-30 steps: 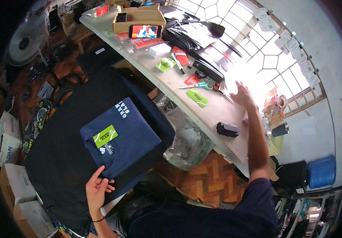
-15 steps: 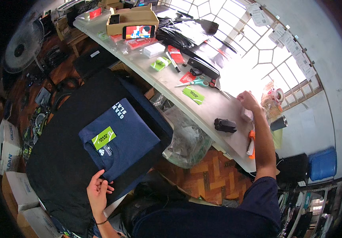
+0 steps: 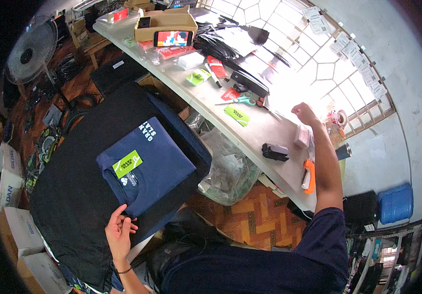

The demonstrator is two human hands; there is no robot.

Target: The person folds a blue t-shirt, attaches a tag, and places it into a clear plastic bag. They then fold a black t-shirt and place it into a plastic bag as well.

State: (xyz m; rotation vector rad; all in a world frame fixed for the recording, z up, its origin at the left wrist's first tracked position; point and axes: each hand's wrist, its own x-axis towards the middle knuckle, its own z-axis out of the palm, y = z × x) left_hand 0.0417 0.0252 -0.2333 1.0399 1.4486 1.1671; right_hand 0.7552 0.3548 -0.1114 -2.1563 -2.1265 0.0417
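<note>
A folded navy T-shirt [image 3: 164,169] with white lettering lies on a black cloth-covered pile [image 3: 69,196]. On the shirt, by its collar, rests a green card tag [image 3: 127,163]. My left hand [image 3: 119,232] is at the shirt's near corner, its fingertips at the edge. Its fingers are loosely bent and apart, gripping nothing I can see. My right hand [image 3: 306,113] is stretched over the table's window side with its fingers closed. Whatever they may hold is hidden. Beneath that arm are a small pale box [image 3: 302,136] and an orange-handled tool [image 3: 309,176].
The white table [image 3: 255,139] holds a black block-like object [image 3: 275,152], green cards [image 3: 237,115], teal scissors [image 3: 244,100], a marker [image 3: 213,76], black plastic bags [image 3: 220,44] and a phone [image 3: 173,38] against a cardboard box [image 3: 166,23]. A clear plastic bag [image 3: 228,166] hangs below. A fan [image 3: 32,51] stands left.
My right hand has moved slightly farther away toward the window, uncovering more of the pale box and orange-handled tool. My left hand stays by the shirt's corner. The view has shifted a little.
</note>
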